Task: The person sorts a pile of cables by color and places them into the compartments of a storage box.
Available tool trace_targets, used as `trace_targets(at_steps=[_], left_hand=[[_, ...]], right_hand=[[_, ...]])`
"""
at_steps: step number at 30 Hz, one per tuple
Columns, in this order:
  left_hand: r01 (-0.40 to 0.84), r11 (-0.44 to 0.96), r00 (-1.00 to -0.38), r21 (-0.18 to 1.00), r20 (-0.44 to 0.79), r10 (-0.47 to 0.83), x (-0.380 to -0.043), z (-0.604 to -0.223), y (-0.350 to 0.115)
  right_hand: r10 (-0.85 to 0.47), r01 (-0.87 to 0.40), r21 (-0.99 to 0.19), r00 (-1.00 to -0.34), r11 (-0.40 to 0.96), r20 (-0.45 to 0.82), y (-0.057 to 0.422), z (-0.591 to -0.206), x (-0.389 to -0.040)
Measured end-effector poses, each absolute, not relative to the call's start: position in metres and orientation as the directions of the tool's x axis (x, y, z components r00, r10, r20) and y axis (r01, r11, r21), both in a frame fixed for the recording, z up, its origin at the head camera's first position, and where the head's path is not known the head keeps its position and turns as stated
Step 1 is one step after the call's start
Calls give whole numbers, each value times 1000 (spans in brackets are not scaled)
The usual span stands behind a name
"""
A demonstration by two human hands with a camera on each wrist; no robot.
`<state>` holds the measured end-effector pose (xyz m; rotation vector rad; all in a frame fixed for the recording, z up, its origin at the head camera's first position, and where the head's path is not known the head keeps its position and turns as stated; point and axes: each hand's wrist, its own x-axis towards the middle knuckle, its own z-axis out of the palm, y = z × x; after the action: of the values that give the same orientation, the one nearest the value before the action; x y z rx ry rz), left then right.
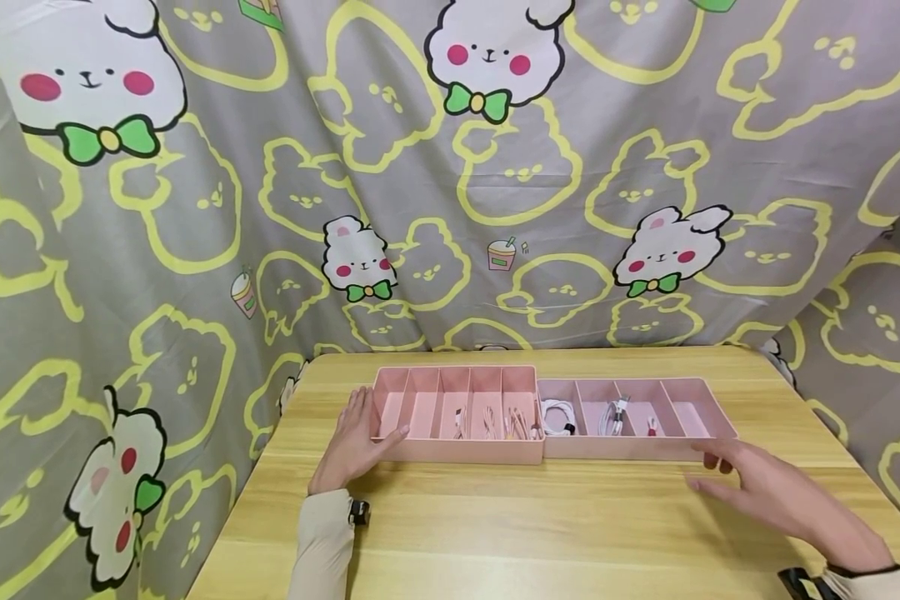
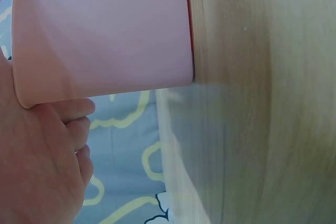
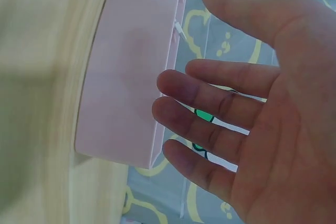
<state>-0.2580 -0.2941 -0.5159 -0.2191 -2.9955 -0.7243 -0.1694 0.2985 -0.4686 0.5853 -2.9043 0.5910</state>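
Against the left end of a pink divided box (image 1: 465, 452) rests my left hand (image 1: 351, 443), its fingers along the end wall and its thumb at the front rim. In the left wrist view, the fingers (image 2: 79, 129) show beside the pink wall (image 2: 105, 35). My right hand (image 1: 765, 487) hovers at the front right corner of a paler pink divided box (image 1: 637, 448), fingers spread and loosely bent, holding nothing. The right wrist view shows its palm (image 3: 283, 124) and fingertips near that box's rim; whether they touch is unclear.
The boxes stand end to end on a wooden table (image 1: 495, 517). Thin light cables (image 1: 516, 423) lie in the left box. The right one holds a coiled white cable (image 1: 558, 415), another bundled cable (image 1: 613, 415) and a small red-tipped item (image 1: 652, 427). A patterned curtain (image 1: 420, 192) hangs behind.
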Motion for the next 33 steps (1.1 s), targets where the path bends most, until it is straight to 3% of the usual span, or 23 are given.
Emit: trace_targets(at_steps=[5,14,19,23,33], left_hand=[[153,879,-988,451,84,129,-258,-515,-294],[157,874,-988,460,85,132,-257,-515,-294],[162,875,-987,457,89,136,-257,-515,-295],[162,877,-987,452,93,135,-258,-515,-295],[160,874,-987,459,90,134,-256,-515,-295]], right_hand=[[-348,-424,-330,-899,844,266,298,-476,-156],[-312,-352,-339,-935,872,168,296,-483,-135],[-272,-251,-339,-962,906,-15,292,-484,-127],[-272,-185,-385,-945,904,-183,289,-486,-125],[-386,-232,-463,-882,855,-271,285,-502,-114]])
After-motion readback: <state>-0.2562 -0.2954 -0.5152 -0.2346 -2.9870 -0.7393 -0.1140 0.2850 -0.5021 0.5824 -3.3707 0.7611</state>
